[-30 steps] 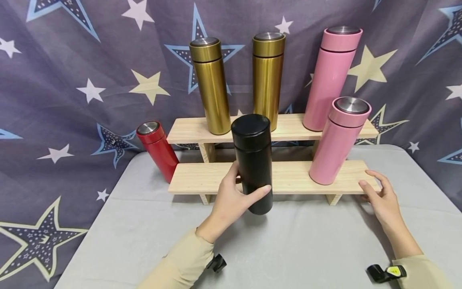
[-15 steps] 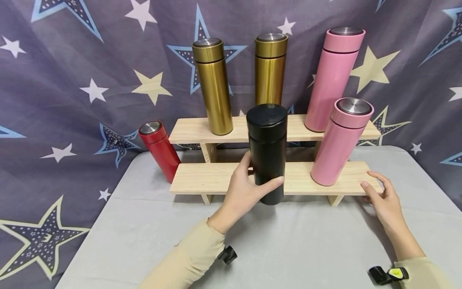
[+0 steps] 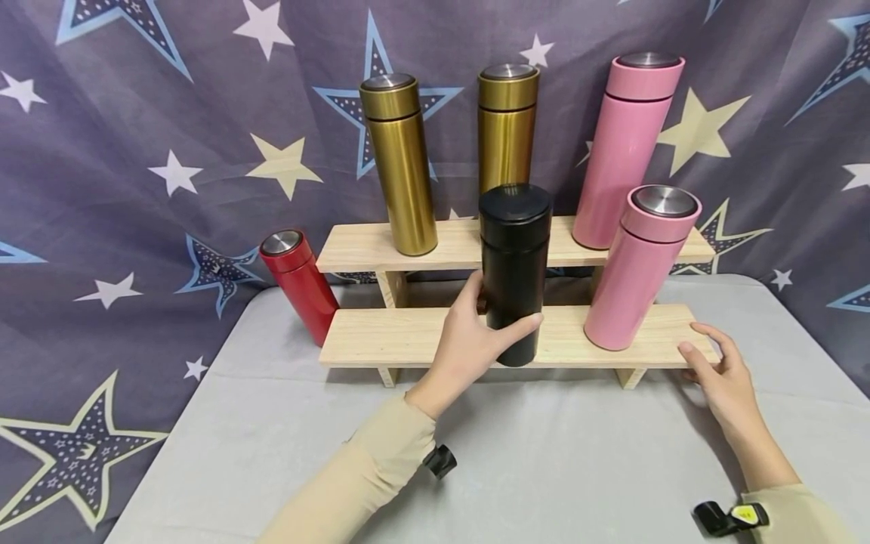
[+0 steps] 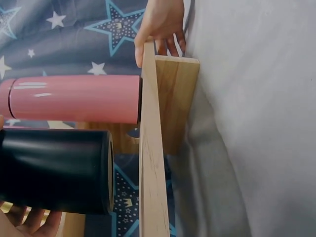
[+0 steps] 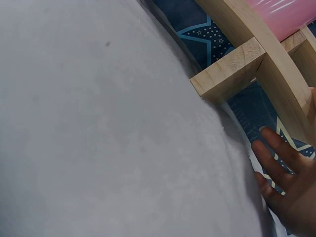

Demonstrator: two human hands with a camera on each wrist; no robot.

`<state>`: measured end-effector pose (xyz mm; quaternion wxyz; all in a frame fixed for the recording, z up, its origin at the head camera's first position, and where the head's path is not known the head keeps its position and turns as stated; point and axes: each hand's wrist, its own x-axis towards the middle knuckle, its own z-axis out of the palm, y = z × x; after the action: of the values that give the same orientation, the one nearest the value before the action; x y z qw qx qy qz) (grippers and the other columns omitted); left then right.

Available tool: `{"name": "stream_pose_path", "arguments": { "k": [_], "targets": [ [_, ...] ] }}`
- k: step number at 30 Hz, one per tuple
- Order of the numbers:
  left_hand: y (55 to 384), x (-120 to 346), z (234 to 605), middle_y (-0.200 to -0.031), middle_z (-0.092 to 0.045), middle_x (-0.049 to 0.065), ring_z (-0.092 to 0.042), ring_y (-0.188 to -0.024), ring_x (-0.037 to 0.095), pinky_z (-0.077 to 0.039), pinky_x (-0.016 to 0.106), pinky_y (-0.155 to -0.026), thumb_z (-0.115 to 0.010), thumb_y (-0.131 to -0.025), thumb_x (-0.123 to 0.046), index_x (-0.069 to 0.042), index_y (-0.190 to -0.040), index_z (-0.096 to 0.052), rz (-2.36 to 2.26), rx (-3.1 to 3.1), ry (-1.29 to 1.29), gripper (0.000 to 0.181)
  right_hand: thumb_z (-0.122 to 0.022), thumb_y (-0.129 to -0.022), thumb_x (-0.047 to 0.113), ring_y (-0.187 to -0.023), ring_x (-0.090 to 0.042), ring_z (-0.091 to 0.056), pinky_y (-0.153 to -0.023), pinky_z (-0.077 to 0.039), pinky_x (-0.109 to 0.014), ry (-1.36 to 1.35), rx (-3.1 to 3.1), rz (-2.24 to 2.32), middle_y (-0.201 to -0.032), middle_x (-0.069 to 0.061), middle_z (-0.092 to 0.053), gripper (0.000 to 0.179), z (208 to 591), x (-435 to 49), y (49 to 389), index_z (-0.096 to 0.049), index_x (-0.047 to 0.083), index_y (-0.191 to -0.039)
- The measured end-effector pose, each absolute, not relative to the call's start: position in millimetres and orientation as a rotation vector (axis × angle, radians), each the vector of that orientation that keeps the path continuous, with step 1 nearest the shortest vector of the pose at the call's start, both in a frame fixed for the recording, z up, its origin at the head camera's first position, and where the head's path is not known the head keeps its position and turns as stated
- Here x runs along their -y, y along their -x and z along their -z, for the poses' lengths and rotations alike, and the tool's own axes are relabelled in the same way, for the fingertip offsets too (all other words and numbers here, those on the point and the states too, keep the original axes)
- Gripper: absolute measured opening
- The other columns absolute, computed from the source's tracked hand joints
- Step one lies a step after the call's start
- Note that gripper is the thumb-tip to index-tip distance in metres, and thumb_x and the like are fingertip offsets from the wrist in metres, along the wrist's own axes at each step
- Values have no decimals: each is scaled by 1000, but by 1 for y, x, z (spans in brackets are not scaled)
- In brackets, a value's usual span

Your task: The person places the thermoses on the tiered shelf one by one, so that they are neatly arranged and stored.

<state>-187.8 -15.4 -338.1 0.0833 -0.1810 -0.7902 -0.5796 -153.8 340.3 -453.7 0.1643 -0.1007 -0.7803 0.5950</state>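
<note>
My left hand (image 3: 469, 340) grips a black thermos bottle (image 3: 516, 257) round its lower half, fingers behind and thumb in front. The bottle is upright in front of the two-tier wooden shelf, and the left wrist view shows its base (image 4: 109, 173) apart from the lower board (image 4: 152, 163). At the right end of that lower board (image 3: 381, 332), my right hand (image 3: 723, 381) holds the edge; its other fingers (image 5: 279, 148) hang below. A shorter pink thermos (image 3: 639, 276) stands on the lower board, left of that hand. The black bottle covers part of a gold thermos (image 3: 506, 136).
Another gold thermos (image 3: 401, 174) and a taller pink thermos (image 3: 621, 166) stand on the upper board (image 3: 353, 245). A small red thermos (image 3: 299, 283) stands left of the shelf on the grey-covered table (image 3: 557, 468). A star-patterned cloth (image 3: 102, 189) hangs behind.
My left hand has carried the black bottle to the right and up in the head view, over the front of the lower board. My right hand has stayed at the board's end.
</note>
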Motion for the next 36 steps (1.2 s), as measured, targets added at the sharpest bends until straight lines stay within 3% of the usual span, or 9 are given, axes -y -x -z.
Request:
{"name": "stream_pose_path", "arguments": {
  "k": [7, 19, 36],
  "targets": [
    [201, 11, 342, -112, -60, -8, -57, -99, 10, -49, 35, -85, -84, -78, -43, -23, -129, -53, 1721, 2367, 524, 63, -64, -98, 18, -68, 4, -62, -65, -49, -12, 288, 2202, -1717, -89, 20, -57, 41, 454, -340, 153, -54, 38, -132],
    [216, 4, 348, -125, -57, -7, -56, -114, 8, -47, 34, -94, -84, -77, -45, -23, -141, -49, 1701, 2364, 485, 76, -63, -99, 24, -68, 3, -60, -65, -48, -12, 320, 2292, -1621, -90, 20, -53, 42, 454, -341, 153, -50, 40, -136],
    [226, -1, 355, -130, -56, -4, -56, -117, 10, -46, 33, -95, -84, -77, -47, -21, -145, -46, 1738, 2375, 400, 82, -62, -99, 25, -69, 2, -61, -66, -48, -12, 311, 2295, -1624, -95, 17, -52, 42, 454, -342, 153, -50, 39, -137]
  ]
}}
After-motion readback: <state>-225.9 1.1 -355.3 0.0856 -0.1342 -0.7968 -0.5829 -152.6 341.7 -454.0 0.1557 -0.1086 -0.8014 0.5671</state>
